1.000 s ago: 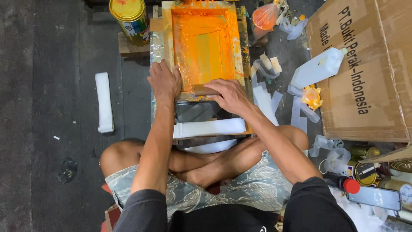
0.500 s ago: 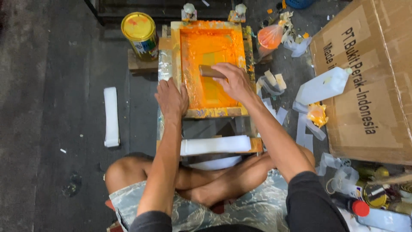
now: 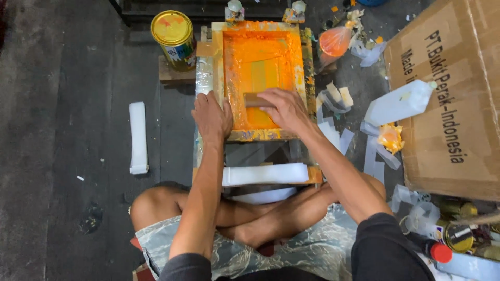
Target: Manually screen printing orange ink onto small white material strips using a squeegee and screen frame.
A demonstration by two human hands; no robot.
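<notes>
A wooden screen-printing frame (image 3: 307, 67) coated in orange ink lies in front of me on a low stand. My right hand (image 3: 284, 106) grips a small wooden squeegee (image 3: 253, 100) inside the frame, on the orange mesh near its lower half. My left hand (image 3: 211, 117) presses flat on the frame's lower left corner. A folded white strip (image 3: 265, 174) rests on the stand between the frame and my crossed legs.
A yellow tin can (image 3: 174, 39) stands at the frame's upper left. A white strip (image 3: 138, 138) lies on the dark floor to the left. A white plastic bottle (image 3: 398, 103), an orange-filled bag (image 3: 333, 41), white scraps and a large cardboard box (image 3: 458, 99) crowd the right.
My right hand has moved the squeegee from the frame's near edge up into the mesh, then slightly back toward me. My left hand stays on the frame's left corner.
</notes>
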